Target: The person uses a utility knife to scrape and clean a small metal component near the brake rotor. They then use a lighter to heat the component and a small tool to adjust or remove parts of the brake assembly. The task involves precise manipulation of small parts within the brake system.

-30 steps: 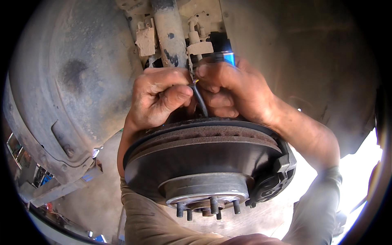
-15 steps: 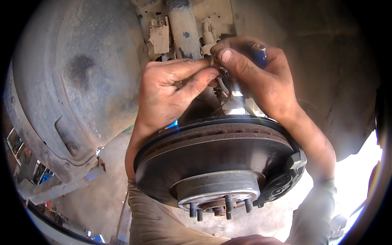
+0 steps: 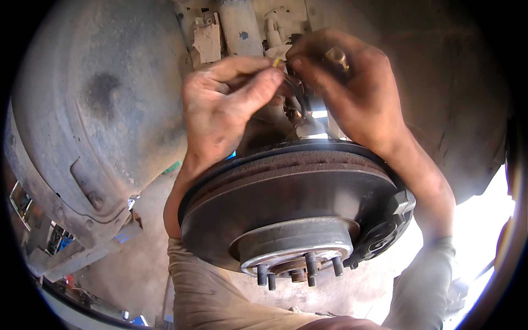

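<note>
My left hand (image 3: 217, 107) is closed in a pinch on a thin dark cable (image 3: 300, 96), with a small yellow band (image 3: 276, 62) showing at its fingertips. The cable curves down from there behind the brake disc (image 3: 291, 198). Close by on the right, my right hand (image 3: 357, 91) has thumb and forefinger pressed together; what lies between them is hidden. A tool with a brass-coloured end (image 3: 337, 58) sticks out of this hand's curled fingers, its body mostly covered. Both forearms reach around the disc, one on each side.
Wheel studs (image 3: 311, 264) point down from the hub (image 3: 297, 245). A brake caliper (image 3: 385, 231) sits on the disc's right edge. Behind my hands rises a strut (image 3: 242, 30). The dusty wheel-arch liner (image 3: 118, 104) fills the left, and bright light enters at lower right.
Both hands have risen slightly in the picture and drawn a little apart. The yellow band now shows at my left fingertips. The tool in my right hand has turned, showing its brass-coloured end instead of blue.
</note>
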